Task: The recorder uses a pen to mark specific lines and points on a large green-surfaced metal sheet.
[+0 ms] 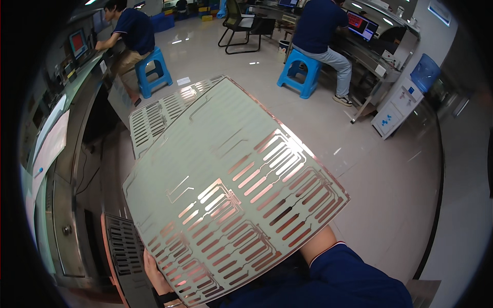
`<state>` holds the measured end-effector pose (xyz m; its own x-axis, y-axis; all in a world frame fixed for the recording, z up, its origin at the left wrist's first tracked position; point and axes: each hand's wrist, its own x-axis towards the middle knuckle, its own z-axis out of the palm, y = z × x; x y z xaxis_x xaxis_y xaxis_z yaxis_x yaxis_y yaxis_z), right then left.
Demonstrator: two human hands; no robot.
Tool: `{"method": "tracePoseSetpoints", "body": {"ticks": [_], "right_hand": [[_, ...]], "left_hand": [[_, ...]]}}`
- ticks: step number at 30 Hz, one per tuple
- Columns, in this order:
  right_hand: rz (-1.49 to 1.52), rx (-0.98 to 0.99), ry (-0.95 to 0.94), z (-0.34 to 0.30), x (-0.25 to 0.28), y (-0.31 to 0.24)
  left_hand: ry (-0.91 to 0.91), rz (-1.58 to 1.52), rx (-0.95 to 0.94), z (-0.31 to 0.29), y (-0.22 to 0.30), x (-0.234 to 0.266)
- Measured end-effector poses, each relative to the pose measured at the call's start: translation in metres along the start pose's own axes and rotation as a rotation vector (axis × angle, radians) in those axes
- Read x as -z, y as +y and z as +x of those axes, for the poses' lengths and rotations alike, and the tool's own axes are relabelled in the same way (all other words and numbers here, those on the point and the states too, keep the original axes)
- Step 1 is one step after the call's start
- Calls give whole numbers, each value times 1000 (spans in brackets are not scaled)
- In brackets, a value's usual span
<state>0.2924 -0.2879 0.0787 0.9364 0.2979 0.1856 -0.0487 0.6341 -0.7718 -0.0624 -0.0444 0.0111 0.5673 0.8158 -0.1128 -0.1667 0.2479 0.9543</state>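
Observation:
A large pale green circuit board panel (190, 138) with shiny copper traces and pads fills the middle, tilted in front of me. At its lower left edge my left hand (155, 272) grips the panel, thumb side showing and the other fingers behind it. My right hand (319, 244) reaches under the lower right edge. Only its wrist side shows there, and the fingers are hidden behind the panel. Another similar panel (146, 126) stands beyond the held one, partly covered by it. At the lower left, one more panel (123, 246) with a copper-coloured edge stands upright.
Along the left runs a metal workbench (67, 205) with papers (54, 136). A person (134, 31) sits there on a blue stool (153, 72). At the right, another person (318, 25) sits on a blue stool (299, 74) by a desk. A water dispenser (398, 105) and a chair (241, 25) stand farther off.

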Motion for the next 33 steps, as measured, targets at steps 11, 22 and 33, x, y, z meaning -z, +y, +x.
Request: {"method": "tracePoseSetpoints", "body": {"ticks": [11, 22, 33], "right_hand": [[3, -6, 8, 5, 3, -3], [-5, -11, 12, 12, 3, -10], [-32, 2, 15, 21, -1, -17]], "left_hand": [[154, 178, 62, -8, -12, 11], [243, 134, 10, -9, -45, 34], [159, 62, -130, -19, -43, 21]]}}
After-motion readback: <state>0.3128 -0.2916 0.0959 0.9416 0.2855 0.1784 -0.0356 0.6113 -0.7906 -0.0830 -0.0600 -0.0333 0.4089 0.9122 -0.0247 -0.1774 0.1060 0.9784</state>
